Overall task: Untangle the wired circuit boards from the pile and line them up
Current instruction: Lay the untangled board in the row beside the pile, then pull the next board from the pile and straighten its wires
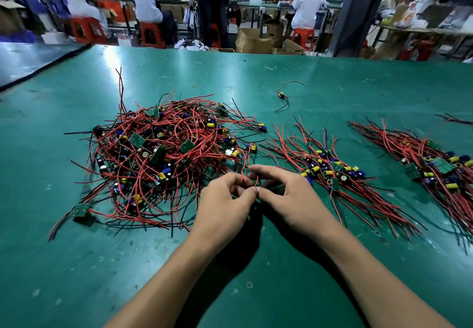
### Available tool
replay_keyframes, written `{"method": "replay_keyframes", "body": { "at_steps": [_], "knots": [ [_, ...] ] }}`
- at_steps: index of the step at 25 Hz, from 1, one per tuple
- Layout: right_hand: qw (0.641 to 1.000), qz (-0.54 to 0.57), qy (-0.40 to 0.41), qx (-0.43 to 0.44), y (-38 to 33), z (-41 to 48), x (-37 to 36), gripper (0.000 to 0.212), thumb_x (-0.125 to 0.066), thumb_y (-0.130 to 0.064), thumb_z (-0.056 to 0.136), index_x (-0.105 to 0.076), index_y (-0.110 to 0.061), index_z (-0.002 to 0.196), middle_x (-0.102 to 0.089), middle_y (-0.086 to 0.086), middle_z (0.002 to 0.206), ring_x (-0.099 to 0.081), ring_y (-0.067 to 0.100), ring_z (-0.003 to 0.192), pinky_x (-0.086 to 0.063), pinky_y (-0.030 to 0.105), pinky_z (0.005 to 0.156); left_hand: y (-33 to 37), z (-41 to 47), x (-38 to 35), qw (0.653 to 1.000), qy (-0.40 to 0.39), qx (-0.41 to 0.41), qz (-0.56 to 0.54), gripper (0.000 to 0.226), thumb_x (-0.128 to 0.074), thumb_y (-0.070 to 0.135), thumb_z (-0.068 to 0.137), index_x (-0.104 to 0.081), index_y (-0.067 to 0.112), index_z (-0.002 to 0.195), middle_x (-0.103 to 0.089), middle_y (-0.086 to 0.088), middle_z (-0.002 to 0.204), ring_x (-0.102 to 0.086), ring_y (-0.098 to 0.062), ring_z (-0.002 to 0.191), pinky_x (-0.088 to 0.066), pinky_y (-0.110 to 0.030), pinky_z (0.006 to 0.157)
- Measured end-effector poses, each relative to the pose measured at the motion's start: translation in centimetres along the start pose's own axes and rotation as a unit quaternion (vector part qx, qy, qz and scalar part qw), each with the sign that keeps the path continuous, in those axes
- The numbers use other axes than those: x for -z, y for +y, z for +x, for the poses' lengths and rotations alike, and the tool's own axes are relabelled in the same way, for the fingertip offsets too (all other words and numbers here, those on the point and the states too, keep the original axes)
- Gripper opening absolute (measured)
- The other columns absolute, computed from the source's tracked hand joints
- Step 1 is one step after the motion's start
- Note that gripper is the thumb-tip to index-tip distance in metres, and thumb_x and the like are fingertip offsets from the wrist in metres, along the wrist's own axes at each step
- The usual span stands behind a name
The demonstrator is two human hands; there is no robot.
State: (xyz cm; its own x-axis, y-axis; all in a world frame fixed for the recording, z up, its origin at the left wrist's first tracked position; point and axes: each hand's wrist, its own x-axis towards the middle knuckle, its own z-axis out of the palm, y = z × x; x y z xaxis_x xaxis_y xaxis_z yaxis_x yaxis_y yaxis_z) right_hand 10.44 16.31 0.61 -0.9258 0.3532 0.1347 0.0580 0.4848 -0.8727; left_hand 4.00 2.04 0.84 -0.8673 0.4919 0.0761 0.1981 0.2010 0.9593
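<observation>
A tangled pile of small green circuit boards with red and black wires (163,153) lies on the green table, left of centre. My left hand (222,205) and my right hand (289,194) meet just in front of the pile's right edge. Both pinch a circuit board (275,187) and its red wires, which rise between my fingers; the board is mostly hidden under my right hand. A lined-up row of boards (330,171) lies to the right, its wires fanned out both ways. A second row (435,164) lies further right.
A single wired board (281,96) lies alone beyond the pile, with a small rubber band (195,85) near it. The green table (76,263) stretches wide around. Several people sit on orange stools (151,33) past the far edge, among cardboard boxes (253,41).
</observation>
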Motion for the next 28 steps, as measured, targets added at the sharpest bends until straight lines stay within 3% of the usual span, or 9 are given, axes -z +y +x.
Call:
{"method": "replay_keyframes", "body": {
  "at_steps": [4, 7, 11, 14, 17, 19, 22, 25, 28],
  "knots": [
    [0.99, 0.14, 0.03, 0.016, -0.5, 0.2, 0.3, 0.012, -0.072, -0.014, 0.091, -0.075, -0.02, 0.101, -0.076, -0.005, 0.087, -0.065, 0.005, 0.076, -0.05, 0.018, 0.071, 0.7, -0.4, 0.2, 0.993, 0.084, -0.064, -0.053, 0.011, -0.071, 0.023, 0.087, -0.067, 0.016, 0.08, -0.064, 0.0, 0.061, -0.058, -0.013, 0.053, -0.046, -0.025, 0.052],
    [0.978, 0.201, 0.055, 0.011, -0.9, 0.1, 0.3, 0.011, -0.065, -0.017, 0.096, -0.076, -0.017, 0.096, -0.076, 0.001, 0.088, -0.062, 0.008, 0.068, -0.051, 0.022, 0.06, 0.4, -0.3, 0.3, 0.992, 0.076, -0.032, -0.099, 0.015, -0.069, 0.031, 0.09, -0.061, 0.018, 0.087, -0.059, -0.004, 0.06, -0.052, -0.018, 0.046, -0.042, -0.029, 0.046],
    [0.966, 0.239, 0.093, 0.01, -1.2, 0.3, 0.7, 0.014, -0.063, -0.016, 0.096, -0.076, -0.019, 0.094, -0.076, 0.004, 0.09, -0.057, 0.01, 0.062, -0.049, 0.032, 0.063, 0.0, 0.1, 0.0, 0.994, 0.097, -0.002, -0.055, 0.024, -0.072, 0.019, 0.086, -0.059, 0.026, 0.106, -0.067, -0.006, 0.083, -0.068, -0.029, 0.067, -0.058, -0.05, 0.068],
    [0.906, 0.416, 0.078, -0.024, -1.7, 0.6, 2.0, 0.019, -0.062, -0.029, 0.088, -0.079, -0.022, 0.086, -0.074, 0.001, 0.087, -0.056, 0.009, 0.06, -0.046, 0.022, 0.059, -0.1, 0.0, 0.1, 0.988, 0.111, -0.007, -0.106, 0.04, -0.073, 0.007, 0.084, -0.051, 0.024, 0.114, -0.069, -0.003, 0.096, -0.073, -0.015, 0.08, -0.06, -0.045, 0.08],
    [0.822, 0.565, 0.041, -0.059, -2.1, 0.6, 3.2, 0.026, -0.057, -0.035, 0.09, -0.077, -0.022, 0.079, -0.067, -0.004, 0.076, -0.051, 0.009, 0.061, -0.045, 0.021, 0.056, 0.0, -0.1, 0.1, 0.987, 0.106, -0.019, -0.117, 0.047, -0.072, 0.004, 0.084, -0.046, 0.028, 0.115, -0.065, 0.002, 0.108, -0.071, -0.003, 0.09, -0.057, -0.027, 0.086],
    [0.783, 0.618, 0.016, -0.072, -2.2, 0.6, 3.5, 0.03, -0.054, -0.037, 0.092, -0.073, -0.022, 0.074, -0.059, -0.007, 0.068, -0.048, 0.009, 0.06, -0.042, 0.022, 0.057, 0.0, -0.2, -0.1, 0.987, 0.103, -0.026, -0.117, 0.046, -0.072, 0.001, 0.083, -0.045, 0.025, 0.113, -0.062, 0.002, 0.111, -0.069, -0.002, 0.096, -0.054, -0.019, 0.085],
    [0.745, 0.663, -0.012, -0.078, -2.4, 0.3, 4.1, 0.035, -0.049, -0.04, 0.097, -0.063, -0.023, 0.069, -0.05, -0.01, 0.059, -0.047, 0.008, 0.058, -0.039, 0.024, 0.062, 0.0, -0.2, -0.1, 0.992, 0.095, -0.033, -0.081, 0.035, -0.074, 0.004, 0.083, -0.05, 0.018, 0.105, -0.063, -0.002, 0.108, -0.066, -0.009, 0.104, -0.053, -0.023, 0.093],
    [0.754, 0.65, -0.022, -0.088, -2.4, 0.2, 4.5, 0.037, -0.049, -0.039, 0.098, -0.058, -0.022, 0.067, -0.043, -0.01, 0.054, -0.044, 0.008, 0.055, -0.037, 0.025, 0.063, 0.0, -0.2, -0.1, 0.993, 0.099, -0.048, -0.046, 0.029, -0.074, 0.013, 0.084, -0.055, 0.019, 0.105, -0.067, -0.003, 0.1, -0.067, -0.011, 0.096, -0.055, -0.035, 0.091],
    [0.826, 0.551, -0.014, -0.118, -2.4, 0.2, 3.7, 0.035, -0.058, -0.043, 0.09, -0.061, -0.019, 0.065, -0.037, -0.007, 0.051, -0.039, 0.011, 0.051, -0.039, 0.026, 0.058, 0.3, -0.5, -0.1, 0.995, 0.07, -0.055, -0.046, 0.028, -0.072, 0.016, 0.087, -0.058, 0.025, 0.11, -0.071, 0.003, 0.086, -0.071, -0.013, 0.081, -0.058, -0.043, 0.08]
  ]
}}
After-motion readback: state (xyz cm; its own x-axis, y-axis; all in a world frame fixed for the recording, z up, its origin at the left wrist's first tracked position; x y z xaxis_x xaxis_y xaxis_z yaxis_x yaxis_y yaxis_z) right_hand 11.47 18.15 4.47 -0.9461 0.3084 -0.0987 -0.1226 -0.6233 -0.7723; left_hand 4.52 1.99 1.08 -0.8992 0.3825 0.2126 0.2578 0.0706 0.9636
